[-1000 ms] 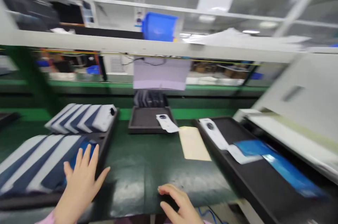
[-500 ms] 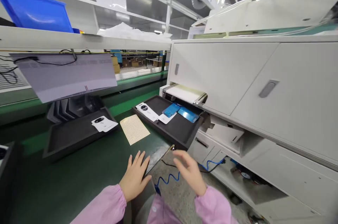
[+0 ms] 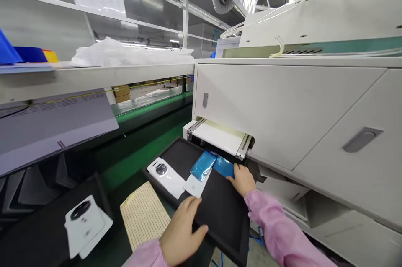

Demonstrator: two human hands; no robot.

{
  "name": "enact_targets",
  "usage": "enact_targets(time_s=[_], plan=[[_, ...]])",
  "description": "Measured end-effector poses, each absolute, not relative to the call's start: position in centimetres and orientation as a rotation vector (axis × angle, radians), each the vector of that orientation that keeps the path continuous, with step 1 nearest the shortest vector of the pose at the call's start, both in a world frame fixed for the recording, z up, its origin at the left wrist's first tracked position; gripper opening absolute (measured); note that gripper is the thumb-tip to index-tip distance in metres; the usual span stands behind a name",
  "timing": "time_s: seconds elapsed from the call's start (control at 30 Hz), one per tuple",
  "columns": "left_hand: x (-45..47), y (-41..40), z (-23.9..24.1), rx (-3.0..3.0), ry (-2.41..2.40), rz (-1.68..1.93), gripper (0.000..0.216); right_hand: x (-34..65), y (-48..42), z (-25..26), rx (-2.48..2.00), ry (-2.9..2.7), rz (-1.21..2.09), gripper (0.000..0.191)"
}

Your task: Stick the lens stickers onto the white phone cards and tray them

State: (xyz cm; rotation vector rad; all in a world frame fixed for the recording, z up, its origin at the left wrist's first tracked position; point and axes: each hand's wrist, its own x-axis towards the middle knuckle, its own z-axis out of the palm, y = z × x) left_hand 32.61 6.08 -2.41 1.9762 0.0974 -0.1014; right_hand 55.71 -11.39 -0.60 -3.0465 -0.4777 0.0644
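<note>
A black tray (image 3: 224,225) lies at the bench corner. Inside are a white phone back cover (image 3: 168,178) with a round camera opening, a second white cover (image 3: 195,185), and two panels in shiny blue film. The left blue panel (image 3: 202,165) partly covers the second white cover. My right hand (image 3: 245,181) has its thumb and fingers closed at the near right end of the other blue panel (image 3: 223,167). My left hand (image 3: 184,231) is over the tray's front left rim, thumb apart from the fingers, nothing held. Its fingertips are close to the second white cover.
A cream sheet of small dots (image 3: 146,214) lies left of the tray. Farther left, white covers (image 3: 86,225) rest in another dark tray. A short white conveyor (image 3: 220,136) juts from the white machine cabinet (image 3: 266,107) behind. A shelf (image 3: 125,74) crosses the upper left.
Both hands have moved forward to the tray. My right hand has come from above the floor onto the right blue panel. My left hand has left the bench top. The view has shifted closer.
</note>
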Motion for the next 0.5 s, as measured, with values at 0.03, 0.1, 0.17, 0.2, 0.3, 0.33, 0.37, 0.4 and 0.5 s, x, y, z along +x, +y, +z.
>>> enact_targets(time_s=[0.03,0.1,0.17,0.2,0.3,0.33,0.37,0.4,0.5], plan=[[35.5,6.4,-2.4,1.989,0.147,-0.089,0.059,55.7,-11.3,-0.3,-3.04,-0.457,0.08,0.049],[40.9,6.7,-2.5,2.003,0.227,-0.099,0.067,55.5,-11.2,0.8,-3.003,-0.414,0.141,0.038],[45.4,6.6,-2.6,2.017,0.322,-0.121,0.077,55.1,-11.1,2.2,-2.93,-0.371,0.239,0.024],[47.1,6.5,-2.6,2.023,0.359,-0.138,0.085,54.9,-11.0,2.8,-2.88,-0.347,0.291,0.018],[49.9,6.4,-2.4,2.026,0.41,-0.186,0.082,53.9,-11.4,4.7,-2.707,-0.231,0.4,0.014],[50.2,6.5,-2.3,2.018,0.412,-0.19,0.071,53.6,-11.9,5.2,-2.649,-0.172,0.416,0.016],[50.2,6.7,-2.2,2.003,0.41,-0.185,0.06,53.3,-12.4,5.9,-2.591,-0.104,0.425,0.018],[50.2,6.9,-2.0,1.981,0.41,-0.174,0.05,53.0,-13.1,6.5,-2.531,-0.034,0.431,0.022],[49.6,8.3,-1.2,1.881,0.452,-0.107,0.035,52.1,-15.3,9.0,-2.308,0.144,0.496,0.035]])
